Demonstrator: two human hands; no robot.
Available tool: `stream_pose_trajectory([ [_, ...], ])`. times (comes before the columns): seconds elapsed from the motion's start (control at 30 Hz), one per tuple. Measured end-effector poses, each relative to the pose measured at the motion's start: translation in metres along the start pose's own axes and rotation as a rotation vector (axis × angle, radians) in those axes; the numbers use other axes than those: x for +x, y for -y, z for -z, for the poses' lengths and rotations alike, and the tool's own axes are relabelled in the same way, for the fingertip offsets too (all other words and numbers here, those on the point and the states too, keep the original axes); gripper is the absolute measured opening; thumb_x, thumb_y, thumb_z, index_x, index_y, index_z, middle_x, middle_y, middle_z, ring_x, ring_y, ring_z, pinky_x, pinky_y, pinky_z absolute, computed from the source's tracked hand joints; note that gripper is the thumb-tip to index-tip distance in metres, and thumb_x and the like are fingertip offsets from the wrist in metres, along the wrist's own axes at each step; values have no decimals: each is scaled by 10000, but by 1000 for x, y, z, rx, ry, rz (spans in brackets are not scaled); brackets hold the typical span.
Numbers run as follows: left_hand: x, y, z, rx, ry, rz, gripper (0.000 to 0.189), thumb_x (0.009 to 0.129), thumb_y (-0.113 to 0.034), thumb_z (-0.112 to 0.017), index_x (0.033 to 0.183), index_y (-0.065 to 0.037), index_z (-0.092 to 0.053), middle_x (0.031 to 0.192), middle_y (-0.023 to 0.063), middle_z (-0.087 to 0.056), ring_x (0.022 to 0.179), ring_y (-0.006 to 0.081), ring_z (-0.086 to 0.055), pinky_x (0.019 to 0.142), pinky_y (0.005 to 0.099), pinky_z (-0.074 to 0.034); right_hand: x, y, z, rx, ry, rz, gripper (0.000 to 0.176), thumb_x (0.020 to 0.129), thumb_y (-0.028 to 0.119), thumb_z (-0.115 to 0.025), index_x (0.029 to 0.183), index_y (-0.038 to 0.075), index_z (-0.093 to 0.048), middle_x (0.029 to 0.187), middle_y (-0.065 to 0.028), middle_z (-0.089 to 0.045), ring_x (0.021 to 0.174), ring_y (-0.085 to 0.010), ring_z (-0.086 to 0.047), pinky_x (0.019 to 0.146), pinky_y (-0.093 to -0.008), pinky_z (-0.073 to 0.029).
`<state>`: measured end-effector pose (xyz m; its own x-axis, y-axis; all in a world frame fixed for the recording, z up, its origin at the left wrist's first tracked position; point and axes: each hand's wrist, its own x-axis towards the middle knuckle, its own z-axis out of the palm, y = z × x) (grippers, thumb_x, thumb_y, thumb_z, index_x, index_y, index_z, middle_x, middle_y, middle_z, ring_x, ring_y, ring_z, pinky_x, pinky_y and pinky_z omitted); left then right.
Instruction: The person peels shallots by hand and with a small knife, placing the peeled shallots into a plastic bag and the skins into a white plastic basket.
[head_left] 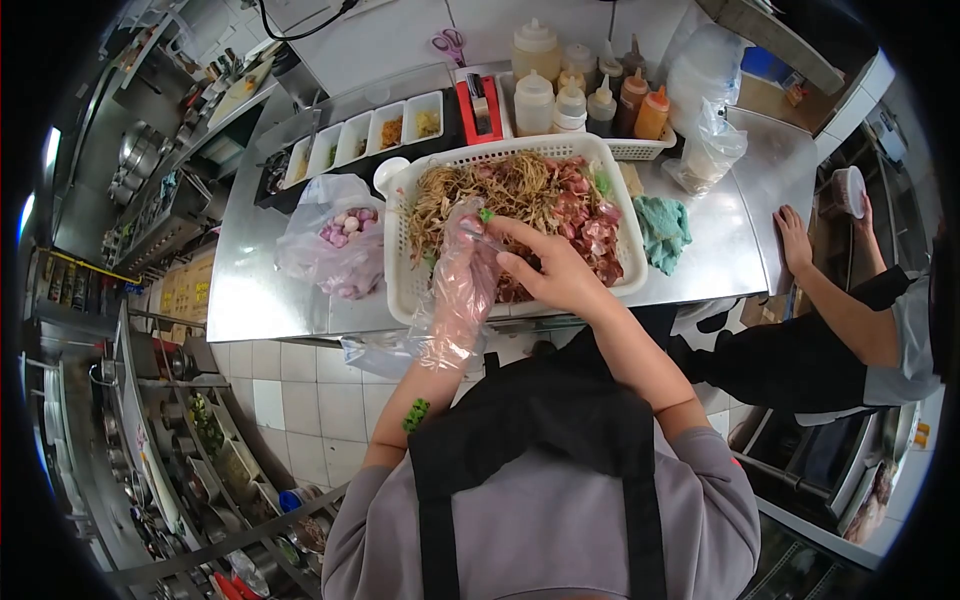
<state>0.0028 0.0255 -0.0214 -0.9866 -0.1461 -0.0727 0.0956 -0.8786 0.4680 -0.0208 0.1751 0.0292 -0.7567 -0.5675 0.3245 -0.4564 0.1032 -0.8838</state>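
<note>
Over the white perforated basket (395, 262) on the metal desk (243, 305), the left hand (468, 265), in a loose clear glove (448, 335), meets the bare right hand (562, 278); the step appears to be adjustment of the glove, calling for a light pull that spares the film. The right thumb and index finger are parted at the plastic, though whether they pinch it, or how the left fingers close, cannot be told. The basket holds brown root-like strands (442, 190) and reddish pieces (603, 243); beside it, a plastic bag (350, 277) contains pinkish bulbs (347, 228).
</note>
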Motion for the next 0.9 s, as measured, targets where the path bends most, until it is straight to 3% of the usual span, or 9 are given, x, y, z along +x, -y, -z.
stream_pose_trajectory([
  [0.07,3,0,6,-25,70,-7,324,880,-143,-596,1168,-68,-467,1045,18,-550,903,98,-555,807,221,-485,0,-2,0,-6,-22,34,429,859,167,-559,1275,93,-484,1203,-168,-564,1011,-327,-593,874,-349,-452],
  [0.2,-1,-3,-6,8,29,-55,326,863,-145,-623,1146,-64,-485,1031,15,-552,901,94,-556,799,212,-484,2,-5,-1,-21,-35,71,422,855,158,-557,1268,98,-493,1191,-165,-570,980,-329,-605,848,-346,-466],
  [0.3,3,-4,-1,93,67,-98,332,837,-136,-656,1121,-61,-501,1020,26,-558,918,109,-554,806,225,-484,2,3,0,-87,-22,-9,395,851,141,-552,1242,97,-516,1155,-166,-587,952,-336,-609,828,-357,-475],
  [0.4,4,-4,-2,121,40,-143,334,817,-115,-678,1100,-52,-512,1014,36,-563,918,124,-558,814,237,-486,5,-1,-4,-89,-45,80,353,851,124,-549,1202,89,-542,1128,-168,-598,911,-338,-615,794,-363,-483],
  [0.7,1,-10,-7,123,34,-127,284,818,-60,-653,1065,4,-527,1030,86,-579,964,173,-574,883,265,-486,13,-4,0,-111,-159,-15,274,879,126,-544,1150,91,-564,885,-177,-634,784,-331,-614,705,-356,-471],
  [0.8,2,-11,-7,62,32,-98,270,832,-58,-632,1072,7,-527,1002,81,-580,949,170,-573,874,258,-487,16,-1,8,-170,-159,0,297,878,134,-548,1172,93,-543,886,-185,-631,802,-325,-618,713,-358,-470],
  [0.83,1,-11,-9,75,6,-111,277,833,-69,-634,1078,8,-531,987,77,-580,939,165,-573,856,249,-489,15,9,13,-158,-35,-198,344,900,161,-542,1226,59,-499,1097,-157,-614,1005,-262,-594,881,-322,-427],
  [0.9,0,-11,-9,79,-25,-133,284,834,-80,-636,1085,9,-535,971,72,-580,930,161,-573,837,240,-491,12,15,10,-123,17,-130,359,898,167,-546,1235,56,-488,1096,-158,-614,1019,-260,-590,884,-323,-425],
])
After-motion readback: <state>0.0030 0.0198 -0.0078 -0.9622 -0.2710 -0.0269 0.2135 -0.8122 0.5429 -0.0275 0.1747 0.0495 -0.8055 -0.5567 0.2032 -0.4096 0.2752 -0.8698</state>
